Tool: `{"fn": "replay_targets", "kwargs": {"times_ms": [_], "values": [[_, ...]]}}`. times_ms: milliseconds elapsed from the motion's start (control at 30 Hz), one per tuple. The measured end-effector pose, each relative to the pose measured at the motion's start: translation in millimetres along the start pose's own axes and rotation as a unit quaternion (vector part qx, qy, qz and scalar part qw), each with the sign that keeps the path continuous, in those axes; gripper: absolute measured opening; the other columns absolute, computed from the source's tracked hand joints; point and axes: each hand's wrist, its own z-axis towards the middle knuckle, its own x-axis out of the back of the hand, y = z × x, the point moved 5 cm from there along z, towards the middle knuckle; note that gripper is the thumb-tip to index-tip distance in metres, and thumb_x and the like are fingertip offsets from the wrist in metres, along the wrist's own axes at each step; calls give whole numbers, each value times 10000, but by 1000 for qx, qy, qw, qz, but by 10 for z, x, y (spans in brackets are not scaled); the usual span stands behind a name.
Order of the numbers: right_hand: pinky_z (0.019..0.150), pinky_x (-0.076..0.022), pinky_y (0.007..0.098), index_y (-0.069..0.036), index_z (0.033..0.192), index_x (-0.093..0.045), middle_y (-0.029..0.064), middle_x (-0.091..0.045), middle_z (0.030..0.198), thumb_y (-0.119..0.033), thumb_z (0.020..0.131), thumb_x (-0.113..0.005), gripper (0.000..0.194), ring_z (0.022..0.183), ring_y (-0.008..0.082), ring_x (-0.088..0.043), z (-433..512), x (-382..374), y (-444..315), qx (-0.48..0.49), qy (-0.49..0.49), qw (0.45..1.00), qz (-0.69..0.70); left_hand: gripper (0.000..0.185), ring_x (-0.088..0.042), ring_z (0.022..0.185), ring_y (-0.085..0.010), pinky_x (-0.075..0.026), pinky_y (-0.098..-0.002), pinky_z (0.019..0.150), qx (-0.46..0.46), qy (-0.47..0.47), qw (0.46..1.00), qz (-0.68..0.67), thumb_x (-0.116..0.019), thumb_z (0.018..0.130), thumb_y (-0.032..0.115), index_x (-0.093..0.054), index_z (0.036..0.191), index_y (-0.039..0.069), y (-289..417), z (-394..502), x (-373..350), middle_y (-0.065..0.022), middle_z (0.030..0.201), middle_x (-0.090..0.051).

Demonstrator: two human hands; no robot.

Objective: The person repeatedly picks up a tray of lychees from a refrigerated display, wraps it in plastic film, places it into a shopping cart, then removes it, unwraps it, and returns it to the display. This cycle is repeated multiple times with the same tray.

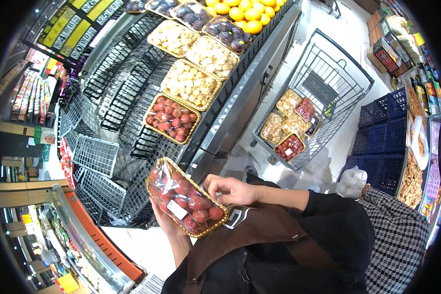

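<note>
A film-wrapped tray of red round fruit (pixel 189 205) with a gold rim and a white label rests tilted in my left hand (pixel 165 217), whose fingers are partly hidden beneath it. My right hand (pixel 233 189) is at the tray's upper right edge, its fingers curled; whether it grips the film or rim is unclear. Beyond, on the display stand, lies another tray of red fruit (pixel 172 118), beside a wrapped tray of pale, small pieces (pixel 192 84). More pale trays, wrapped dark plums (pixel 228 33) and loose yellow-orange fruit (pixel 253 14) sit farther up.
A shopping cart (pixel 316 95) holding several wrapped trays stands right of the display. Grey plastic crates (pixel 95 154) lie at the left of the stand. Blue crates (pixel 380 136) are at the right. A person in a checked sleeve (pixel 393 228) is close by, near a bag of white round items (pixel 352 182).
</note>
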Motion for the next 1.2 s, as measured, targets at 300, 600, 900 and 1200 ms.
{"fn": "replay_targets", "kwargs": {"times_ms": [300,600,900,1200], "values": [[862,-370,300,-65,854,-463,43,-469,959,-172,928,-575,171,916,155,-449,419,-1042,606,7,-59,997,54,525,-523,1170,-266,-467,-426,965,-2,-285,955,-77,-229,1006,459,-376,1400,144,887,-511,386,-94,1355,-487],[800,-377,297,-27,876,-490,31,-455,865,-114,858,-631,166,857,144,-441,767,-2171,1373,7,-78,997,-24,388,-545,1146,-215,-488,-381,956,-100,-79,992,12,-377,1008,222,-415,1377,105,1907,-976,1350,-74,1334,-503],[880,-350,377,-83,794,-518,60,-559,912,76,790,-578,170,962,252,-456,761,-2607,1370,134,62,971,-188,462,-479,1237,-267,-405,-459,1040,-178,-11,979,-97,-318,1009,329,-362,1411,107,2327,-1151,1582,-93,1396,-450],[869,-375,394,-103,885,-589,70,-576,998,44,702,-644,241,979,308,-503,725,-3164,1806,157,-232,921,-270,526,-500,1213,-284,-433,-450,1014,-231,70,965,-98,-210,1012,416,-397,1370,79,2404,-1535,2004,-117,1346,-489]]}}
